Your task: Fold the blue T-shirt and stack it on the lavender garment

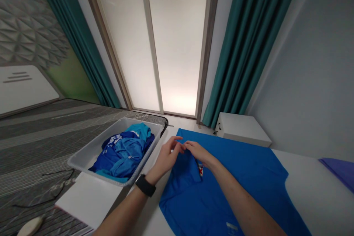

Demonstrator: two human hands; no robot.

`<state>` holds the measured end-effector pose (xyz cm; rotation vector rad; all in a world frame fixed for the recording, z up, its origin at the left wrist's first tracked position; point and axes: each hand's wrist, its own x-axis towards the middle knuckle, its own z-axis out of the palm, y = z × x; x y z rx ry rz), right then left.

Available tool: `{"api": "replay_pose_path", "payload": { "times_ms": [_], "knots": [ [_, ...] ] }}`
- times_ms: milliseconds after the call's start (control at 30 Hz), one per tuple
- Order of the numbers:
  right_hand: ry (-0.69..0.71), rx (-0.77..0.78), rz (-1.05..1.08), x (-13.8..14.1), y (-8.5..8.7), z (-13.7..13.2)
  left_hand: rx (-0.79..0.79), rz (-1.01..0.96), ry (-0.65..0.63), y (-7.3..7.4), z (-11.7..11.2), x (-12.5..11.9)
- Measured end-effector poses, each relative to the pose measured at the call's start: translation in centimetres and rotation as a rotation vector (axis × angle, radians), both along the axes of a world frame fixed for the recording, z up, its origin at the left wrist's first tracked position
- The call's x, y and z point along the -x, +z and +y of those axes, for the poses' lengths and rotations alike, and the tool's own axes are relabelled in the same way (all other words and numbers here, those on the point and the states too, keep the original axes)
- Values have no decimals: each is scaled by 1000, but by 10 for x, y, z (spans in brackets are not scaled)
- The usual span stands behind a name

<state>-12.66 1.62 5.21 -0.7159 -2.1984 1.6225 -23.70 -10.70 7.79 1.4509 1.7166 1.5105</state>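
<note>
A blue T-shirt [254, 169] lies spread over the white table, its sleeve toward my hands and a small red-and-white print partly showing under my right wrist. My left hand [170, 153], with a black watch [145, 185] on the wrist, has bent fingers closed at the sleeve's edge. Right beside it, my right hand [197, 152] pinches the same edge, fingertips almost meeting those of the left. The exact grip of the fingertips is partly hidden.
Left of the table, a translucent plastic bin [83, 158] holds crumpled blue clothes [124, 155]. It rests beside a striped grey bed [33, 136]. A purple folded cloth [340, 171] lies at the table's right end. A white cabinet [245, 127] stands behind, near teal curtains [249, 44].
</note>
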Motion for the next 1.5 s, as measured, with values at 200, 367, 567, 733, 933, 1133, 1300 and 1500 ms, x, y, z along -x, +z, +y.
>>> {"api": "replay_pose_path", "payload": {
  "times_ms": [200,367,567,733,933,1133,1300,1500],
  "knots": [
    [42,94,-145,-6,5,-1,-6,148,148,-29,23,26],
    [134,79,-185,-10,11,-2,23,180,10,-57,22,40],
    [207,92,-236,-21,29,4,111,359,-23,-60,23,43],
    [223,140,-263,-29,32,1,209,509,7,-53,25,41],
    [157,-16,-314,-52,16,-14,229,544,12,-54,27,40],
    [115,-339,-291,-72,1,-33,196,487,10,-55,30,42],
    [-23,-271,-163,-73,5,-34,190,450,25,-51,29,42],
    [-256,-420,-145,-75,-11,-26,163,358,55,-50,26,39]
  ]
}}
